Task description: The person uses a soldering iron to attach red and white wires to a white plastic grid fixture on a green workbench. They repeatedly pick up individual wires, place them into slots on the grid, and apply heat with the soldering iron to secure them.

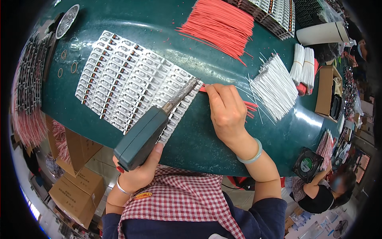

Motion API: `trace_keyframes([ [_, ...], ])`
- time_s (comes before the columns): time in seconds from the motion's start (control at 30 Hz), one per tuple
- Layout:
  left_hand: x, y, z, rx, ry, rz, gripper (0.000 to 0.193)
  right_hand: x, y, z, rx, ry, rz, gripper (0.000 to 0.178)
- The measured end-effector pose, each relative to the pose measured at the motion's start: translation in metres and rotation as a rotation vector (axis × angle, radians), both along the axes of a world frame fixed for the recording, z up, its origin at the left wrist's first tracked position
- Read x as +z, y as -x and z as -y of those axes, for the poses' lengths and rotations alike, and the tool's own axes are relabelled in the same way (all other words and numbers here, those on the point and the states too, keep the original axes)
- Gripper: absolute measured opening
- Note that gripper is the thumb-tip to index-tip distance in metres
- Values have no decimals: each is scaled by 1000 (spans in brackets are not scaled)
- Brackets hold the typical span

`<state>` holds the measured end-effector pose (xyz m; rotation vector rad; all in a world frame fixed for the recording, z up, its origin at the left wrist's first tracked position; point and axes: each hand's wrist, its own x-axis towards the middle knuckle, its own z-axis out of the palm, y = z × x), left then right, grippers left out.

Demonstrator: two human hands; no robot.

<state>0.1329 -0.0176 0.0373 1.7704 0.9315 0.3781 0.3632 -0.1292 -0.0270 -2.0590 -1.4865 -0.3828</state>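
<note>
My left hand [137, 171] grips the dark green handle of a soldering iron [149, 131]. Its metal tip reaches the right edge of a white sheet of small rows of components [127, 77] on the green table [199, 135]. My right hand [227, 111] rests palm down on the table just right of the tip. It pinches a thin red wire [248, 105] at the sheet's edge. A pale green bangle sits on that wrist.
A bundle of red wires [221, 24] lies at the back. White wires [274, 85] fan out to the right. Stacked component strips [274, 14] sit at the far edge. Cardboard boxes [75, 191] stand at lower left. Another person [322, 191] sits at lower right.
</note>
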Motion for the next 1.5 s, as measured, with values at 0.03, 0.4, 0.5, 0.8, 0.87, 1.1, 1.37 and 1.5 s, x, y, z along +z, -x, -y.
trace_keyframes([
  [0.03, 0, 0, 0, -5, -3, -2, 22, 1, 0, 0, 3, -1, -8, 36],
  [0.4, 7, -5, -6, -139, -127, 42, 23, 0, 9, 5, 31, -56, 0, 34],
  [0.5, 5, -6, -8, -192, -161, 61, 20, 0, 10, 4, 33, -30, -4, 34],
  [0.8, 5, -9, -5, -162, -125, 58, 16, 2, 10, 3, 37, -4, 33, 32],
  [0.87, 6, -9, -5, -159, -117, 49, 15, 2, 10, 2, 37, -4, 39, 32],
  [1.1, 5, -3, -7, -182, -159, 41, 19, 2, 10, 2, 32, 2, 47, 30],
  [1.37, 3, 8, -3, -120, -147, 44, 25, 4, 12, 2, 22, 8, 23, 31],
  [1.5, 4, 10, -5, -146, -187, 40, 25, 7, 15, 6, 41, -53, 25, 32],
])
